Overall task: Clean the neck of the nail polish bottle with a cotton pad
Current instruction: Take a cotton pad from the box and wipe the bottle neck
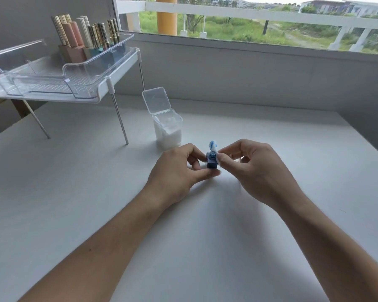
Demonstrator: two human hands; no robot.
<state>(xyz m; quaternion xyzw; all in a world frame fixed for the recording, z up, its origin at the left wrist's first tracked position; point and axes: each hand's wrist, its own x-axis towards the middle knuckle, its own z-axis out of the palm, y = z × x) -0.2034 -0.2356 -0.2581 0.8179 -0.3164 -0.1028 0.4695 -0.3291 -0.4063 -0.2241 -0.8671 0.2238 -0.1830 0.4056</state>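
A small dark blue nail polish bottle (211,163) stands uncapped on the white table (74,192), its threaded neck showing at the top. My left hand (179,171) grips the bottle's body between thumb and fingers. My right hand (251,166) pinches a white cotton pad (212,146) stained with blue, and presses it against the right side of the neck. The pad's upper end sticks up above the bottle. The bottle's cap is not in view.
A clear box of cotton pads (167,129) with its lid flipped up stands just behind the hands. At the back left a clear tray (52,81) on thin metal legs holds several nail polish bottles (85,40). A window sill runs along the far wall.
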